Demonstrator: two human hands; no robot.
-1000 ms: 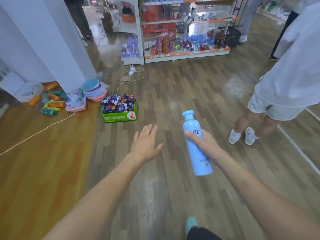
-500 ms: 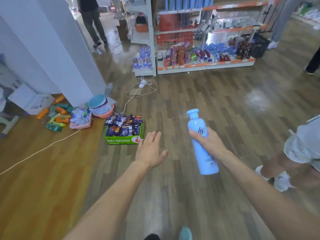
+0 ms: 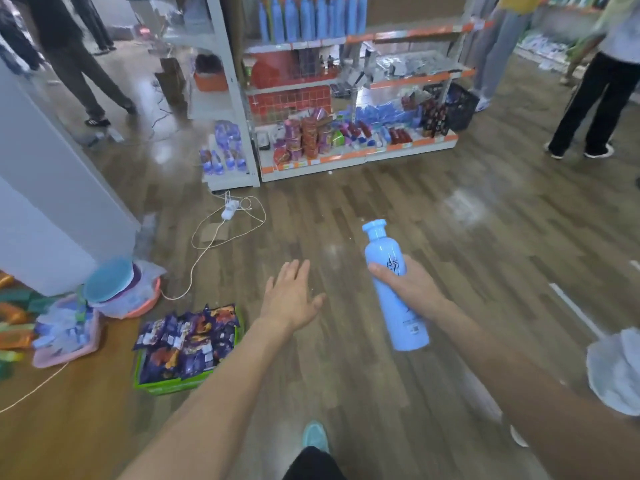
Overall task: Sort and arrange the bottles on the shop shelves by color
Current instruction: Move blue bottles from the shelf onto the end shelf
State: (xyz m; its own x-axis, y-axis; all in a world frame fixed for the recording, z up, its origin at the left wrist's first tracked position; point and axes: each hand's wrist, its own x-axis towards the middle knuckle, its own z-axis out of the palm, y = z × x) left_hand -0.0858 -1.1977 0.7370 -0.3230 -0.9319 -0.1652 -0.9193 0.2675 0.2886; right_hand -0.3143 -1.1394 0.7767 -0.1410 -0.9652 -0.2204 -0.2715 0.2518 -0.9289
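My right hand point(image 3: 410, 287) grips a light blue bottle point(image 3: 394, 289) around its middle, cap pointing up and away, over the wooden floor. My left hand point(image 3: 292, 296) is stretched forward beside it, palm down, fingers apart, holding nothing. Ahead stands a shop shelf unit point(image 3: 381, 38); a row of matching blue bottles point(image 3: 311, 15) lines its top shelf on the left. Orange and green bottles point(image 3: 10, 320) lie on the floor at the far left edge.
A green box of snack packets point(image 3: 183, 348) sits on the floor left of my left arm, with pink basins point(image 3: 128, 292) and a white cable with a power strip point(image 3: 230, 209) beyond. A white pillar point(image 3: 52, 188) stands left. People stand at the back left and right.
The view has moved forward and tilted up, so the shelf unit and its blue bottles are closer. The person in white has dropped toward the lower right edge. Both hands keep their pose.
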